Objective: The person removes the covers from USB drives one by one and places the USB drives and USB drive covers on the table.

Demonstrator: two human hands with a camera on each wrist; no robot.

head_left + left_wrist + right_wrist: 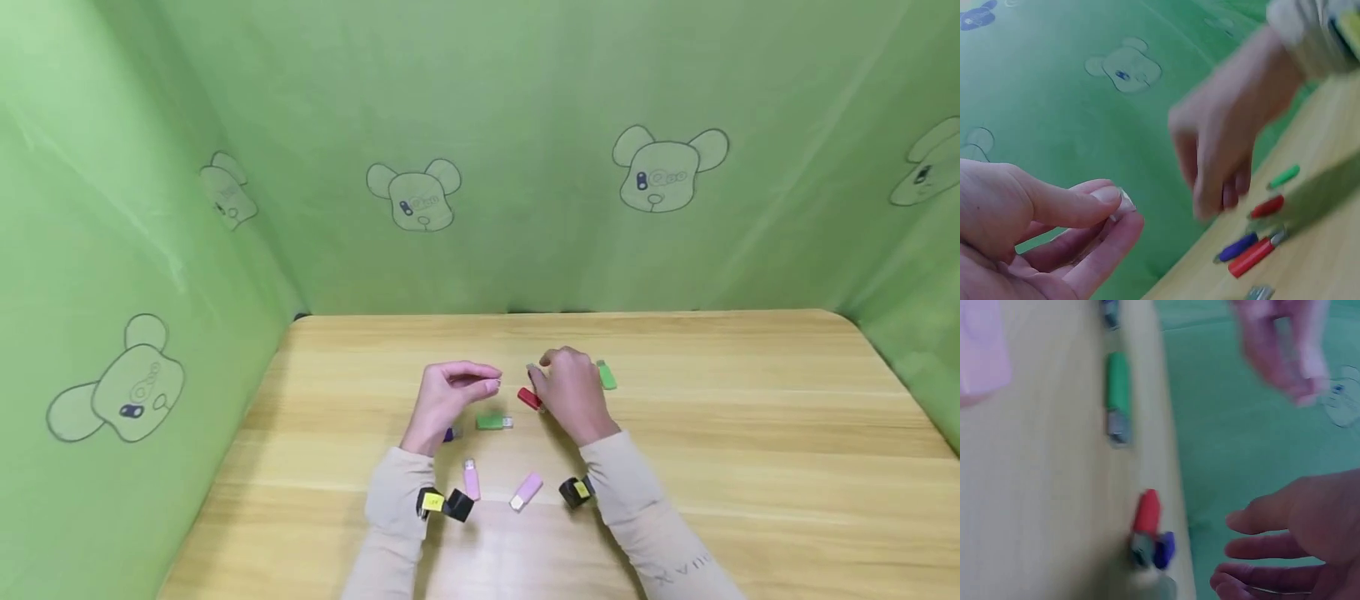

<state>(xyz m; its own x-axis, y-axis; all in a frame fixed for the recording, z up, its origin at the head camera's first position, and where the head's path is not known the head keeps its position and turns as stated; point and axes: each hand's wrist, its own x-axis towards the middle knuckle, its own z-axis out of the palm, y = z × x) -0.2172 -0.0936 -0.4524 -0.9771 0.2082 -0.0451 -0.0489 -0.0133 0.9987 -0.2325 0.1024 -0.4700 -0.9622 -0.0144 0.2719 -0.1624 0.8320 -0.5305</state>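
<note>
My left hand (pixel 450 396) is above the table and pinches a small whitish, see-through piece (pixel 1125 205) between thumb and fingertips; most of the piece is hidden. Over the red USB stick (pixel 529 398) hovers my right hand (pixel 573 392). Its fingers are bent loosely with the thumb apart, and nothing shows between them in the right wrist view. A purple USB stick (pixel 1237 247) lies against the red one on the tabletop. Between the hands and nearer me is a green USB stick (pixel 491 422) with a silver plug.
Two pink USB sticks, one (pixel 471 479) upright in view and another slanted (pixel 527 492), lie near the front. Another green stick (pixel 607 375) is beyond the right hand. Green cloth walls (pixel 525 100) with bear faces surround the wooden table (pixel 750 467).
</note>
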